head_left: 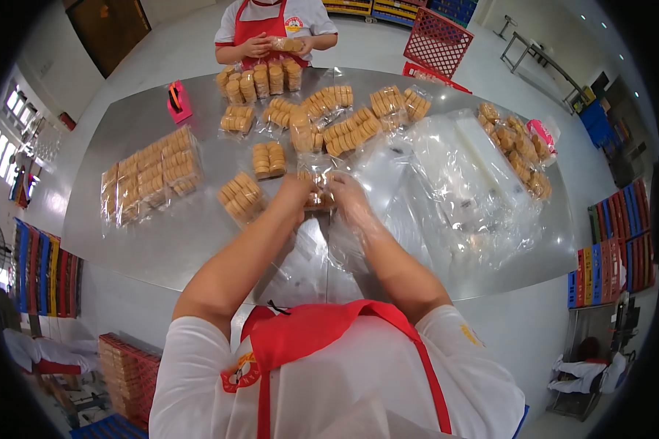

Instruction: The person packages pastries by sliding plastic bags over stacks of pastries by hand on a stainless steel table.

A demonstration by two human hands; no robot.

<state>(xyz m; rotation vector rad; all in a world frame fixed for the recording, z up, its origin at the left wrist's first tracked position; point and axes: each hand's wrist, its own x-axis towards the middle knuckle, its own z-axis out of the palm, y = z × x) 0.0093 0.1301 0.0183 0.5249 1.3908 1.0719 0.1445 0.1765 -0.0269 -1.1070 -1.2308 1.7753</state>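
Observation:
Near the middle of the steel table, my left hand (297, 192) and my right hand (348, 194) grip opposite sides of a clear plastic bag (316, 167) with round tan biscuits in it. My fingers are closed on the plastic and partly hidden. Just beyond my left hand stand two short stacks of biscuits (269, 159). A bagged pack of biscuits (240, 196) lies to the left of my left forearm. Loose clear bags (388, 197) spread under and beside my right forearm.
Finished-looking biscuit packs (151, 174) form a block at left. A pink tape dispenser (178, 101) stands behind them. More packs (351, 132) lie ahead. A pile of clear bags (468, 168) and bagged biscuits (516, 146) are right. Opposite, a person in a red apron (260, 28) holds a pack.

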